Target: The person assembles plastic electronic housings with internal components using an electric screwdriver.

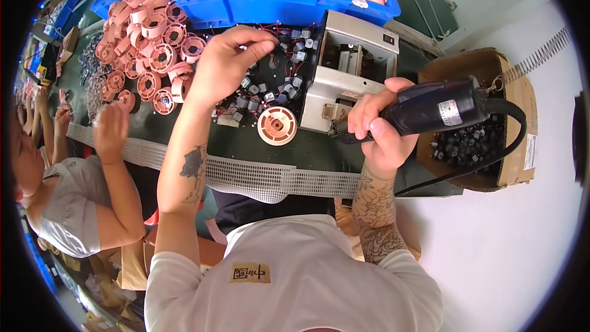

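While right hand (382,124) grips black power tool (433,109), left hand (228,61) fingers pinch small black part (268,35).

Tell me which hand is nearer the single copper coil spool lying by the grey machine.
Right. The right hand, gripping a black power tool, is just right of the spool; the left hand is above-left, farther.
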### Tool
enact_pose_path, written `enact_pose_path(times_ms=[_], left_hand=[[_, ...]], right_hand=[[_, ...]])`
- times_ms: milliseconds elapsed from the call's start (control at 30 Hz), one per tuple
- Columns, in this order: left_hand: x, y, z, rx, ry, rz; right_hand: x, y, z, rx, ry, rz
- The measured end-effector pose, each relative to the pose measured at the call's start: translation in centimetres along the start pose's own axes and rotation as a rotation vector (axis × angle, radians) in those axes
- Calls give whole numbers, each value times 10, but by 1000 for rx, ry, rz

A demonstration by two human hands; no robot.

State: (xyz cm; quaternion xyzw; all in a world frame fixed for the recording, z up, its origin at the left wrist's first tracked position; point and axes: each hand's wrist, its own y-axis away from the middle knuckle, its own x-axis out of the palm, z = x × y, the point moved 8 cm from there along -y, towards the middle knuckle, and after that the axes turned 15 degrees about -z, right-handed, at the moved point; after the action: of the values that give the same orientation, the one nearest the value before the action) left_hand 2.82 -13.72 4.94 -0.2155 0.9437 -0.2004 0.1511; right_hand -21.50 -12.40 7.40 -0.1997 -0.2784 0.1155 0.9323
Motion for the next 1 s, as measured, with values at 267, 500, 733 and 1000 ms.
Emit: enact_pose_path(times_ms=[267,500,733,1000], left_hand=[[-2,34,-43,-187,196,120],[17,61,-36,-184,155,352],[24,65,-28,-87,45,366],[28,76,-12,47,-80,409]], right_hand=[[-2,-3,3,7,-95,-88],[3,-3,11,-58,-16,47],[0,-4,15,-43,-88,-79],[10,-8,25,-153,41,-112]])
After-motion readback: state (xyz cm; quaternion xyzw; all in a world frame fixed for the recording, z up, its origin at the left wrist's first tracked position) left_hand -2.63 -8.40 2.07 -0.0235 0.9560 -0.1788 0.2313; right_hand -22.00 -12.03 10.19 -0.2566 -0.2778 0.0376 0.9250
